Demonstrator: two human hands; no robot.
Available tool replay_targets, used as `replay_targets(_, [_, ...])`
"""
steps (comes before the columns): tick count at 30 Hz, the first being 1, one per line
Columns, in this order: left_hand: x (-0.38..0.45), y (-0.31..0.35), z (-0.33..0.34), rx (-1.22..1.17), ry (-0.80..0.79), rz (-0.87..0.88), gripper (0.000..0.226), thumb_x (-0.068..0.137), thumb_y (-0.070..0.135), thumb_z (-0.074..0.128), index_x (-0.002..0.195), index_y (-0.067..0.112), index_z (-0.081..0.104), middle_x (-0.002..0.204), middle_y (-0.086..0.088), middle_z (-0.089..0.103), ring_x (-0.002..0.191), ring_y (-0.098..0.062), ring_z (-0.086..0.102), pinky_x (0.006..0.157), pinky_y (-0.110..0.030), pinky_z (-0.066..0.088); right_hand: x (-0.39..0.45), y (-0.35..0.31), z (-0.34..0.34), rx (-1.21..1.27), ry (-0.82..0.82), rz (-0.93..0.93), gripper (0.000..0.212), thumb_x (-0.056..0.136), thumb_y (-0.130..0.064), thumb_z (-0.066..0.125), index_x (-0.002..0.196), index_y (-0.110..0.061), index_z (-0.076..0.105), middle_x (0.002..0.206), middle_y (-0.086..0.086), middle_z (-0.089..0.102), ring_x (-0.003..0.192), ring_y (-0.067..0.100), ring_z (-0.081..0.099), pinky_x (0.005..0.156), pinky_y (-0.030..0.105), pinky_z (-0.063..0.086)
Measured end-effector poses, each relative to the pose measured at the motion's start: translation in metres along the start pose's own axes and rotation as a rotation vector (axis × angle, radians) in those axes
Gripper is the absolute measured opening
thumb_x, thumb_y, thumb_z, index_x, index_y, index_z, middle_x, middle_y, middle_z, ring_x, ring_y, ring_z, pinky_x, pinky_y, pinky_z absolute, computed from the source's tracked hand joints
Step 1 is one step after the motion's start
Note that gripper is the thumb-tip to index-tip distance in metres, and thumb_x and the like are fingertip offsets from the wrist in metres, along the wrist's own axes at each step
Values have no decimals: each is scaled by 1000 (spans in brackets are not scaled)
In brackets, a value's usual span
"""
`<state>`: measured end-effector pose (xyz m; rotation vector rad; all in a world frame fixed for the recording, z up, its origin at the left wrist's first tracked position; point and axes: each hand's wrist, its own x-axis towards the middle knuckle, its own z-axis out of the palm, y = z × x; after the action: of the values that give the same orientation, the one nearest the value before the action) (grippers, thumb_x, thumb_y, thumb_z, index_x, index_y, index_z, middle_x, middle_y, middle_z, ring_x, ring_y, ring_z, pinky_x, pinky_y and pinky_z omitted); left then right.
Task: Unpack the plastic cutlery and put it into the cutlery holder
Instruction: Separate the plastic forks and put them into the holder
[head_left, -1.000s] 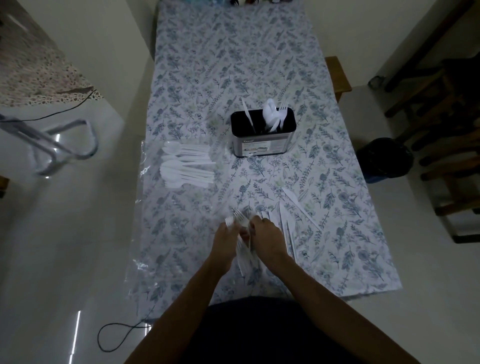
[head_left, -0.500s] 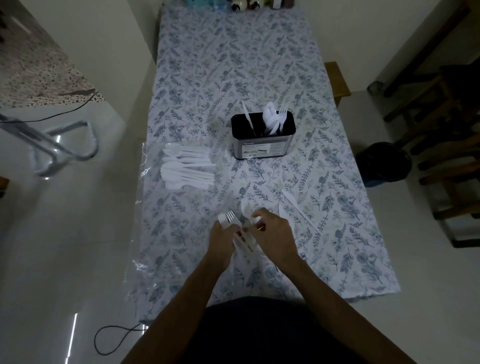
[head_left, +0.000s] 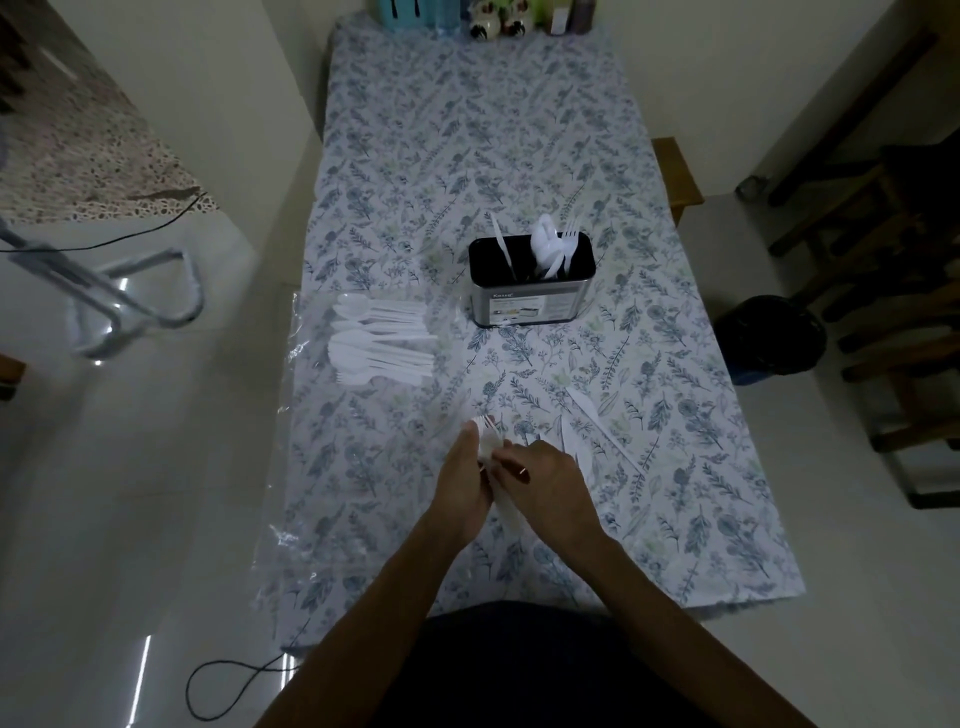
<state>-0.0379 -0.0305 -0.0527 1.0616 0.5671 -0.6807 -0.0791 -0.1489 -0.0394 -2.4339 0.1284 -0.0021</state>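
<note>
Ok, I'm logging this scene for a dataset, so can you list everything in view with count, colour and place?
cutlery holder: one, black inside with a metal wall, mid-table.
cutlery in the holder: several white pieces, upright; exact count unclear.
pile of cutlery: many white pieces, lying left of the holder on clear plastic.
knives: a few, white, loose on the cloth beside the right hand.
tablecloth: one, white with blue leaf print.
bottles and jars: several, mixed colours, far end of the table.
bin: one, dark, on the floor to the right.
left hand: holding a bundle of cutlery.
right hand: on the same bundle.
</note>
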Motion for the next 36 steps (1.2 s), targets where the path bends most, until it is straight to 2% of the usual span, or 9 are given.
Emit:
replay_targets(4, [2, -2, -2, -32, -70, 58, 41, 109, 40, 41, 123, 9, 64, 110, -20, 72, 96, -28, 73, 83, -42, 58, 3, 2, -15, 115, 21, 31, 5, 92, -24, 71, 95, -24, 74, 81, -3, 67, 69, 6, 63, 64, 21, 54])
replay_targets(8, [3, -4, -4, 92, -124, 91, 29, 101, 38, 60, 112, 14, 72, 92, -12, 61, 71, -16, 59, 64, -31, 50, 10, 4, -27, 226, 43, 146, 16, 89, -25, 76, 103, -16, 74, 86, -6, 73, 73, 2, 69, 71, 13, 55])
replay_targets(12, [1, -4, -3, 196, -190, 91, 26, 105, 33, 55, 119, 19, 72, 104, -12, 71, 87, -19, 68, 78, -36, 52, 14, 8, -28, 282, -19, 196, 24, 91, -42, 72, 92, -19, 77, 86, -12, 75, 78, -2, 69, 71, 11, 53])
replay_targets(17, [-6, -4, -2, 225, -178, 48, 30, 108, 28, 48, 131, 15, 63, 121, -14, 73, 104, -35, 73, 91, -46, 58, 18, 13, -35, 264, 94, 359, 4, 91, -18, 69, 89, -17, 73, 82, -12, 71, 75, -4, 66, 73, 19, 54])
replay_targets(21, [-4, -2, -5, 203, -105, 24, 51, 98, 52, 59, 130, 13, 65, 119, -21, 72, 112, -42, 68, 100, -61, 52, 22, 14, -48, 444, 83, 387, 4, 90, -17, 73, 92, -21, 73, 84, -7, 76, 70, 11, 73, 71, 32, 63])
replay_targets(24, [-1, 2, 5, 128, -46, -84, 62, 100, 63, 42, 119, 11, 70, 106, -19, 76, 90, -33, 73, 75, -43, 60, 15, 2, -48, 494, -78, 342, 8, 86, -11, 77, 89, -18, 76, 79, -5, 78, 66, 10, 74, 64, 26, 61])
replay_targets(29, [9, -13, 8, 312, -2, 8, 71, 103, 65, 33, 91, 6, 71, 73, -18, 68, 64, -27, 64, 54, -32, 52, 1, -11, -28, 440, 12, 291, 9, 83, -7, 79, 82, -15, 76, 73, -8, 73, 62, 2, 69, 60, 14, 53])
replay_targets(32, [1, -10, 6, 484, 46, 142, 68, 105, 59, 31, 104, -1, 65, 63, -13, 60, 45, -18, 53, 46, -26, 43, 1, -10, -26, 314, 1, 256, 22, 82, -17, 81, 100, -21, 70, 85, -10, 68, 69, 4, 67, 63, 15, 53])
replay_targets(36, [-6, -6, 6, 643, -144, 244, 66, 108, 54, 27, 103, -1, 62, 60, -15, 61, 37, -16, 46, 38, -20, 34, 9, -2, -48, 406, -201, 175, 25, 87, -21, 79, 110, -26, 70, 87, -12, 69, 72, 1, 68, 68, 15, 54])
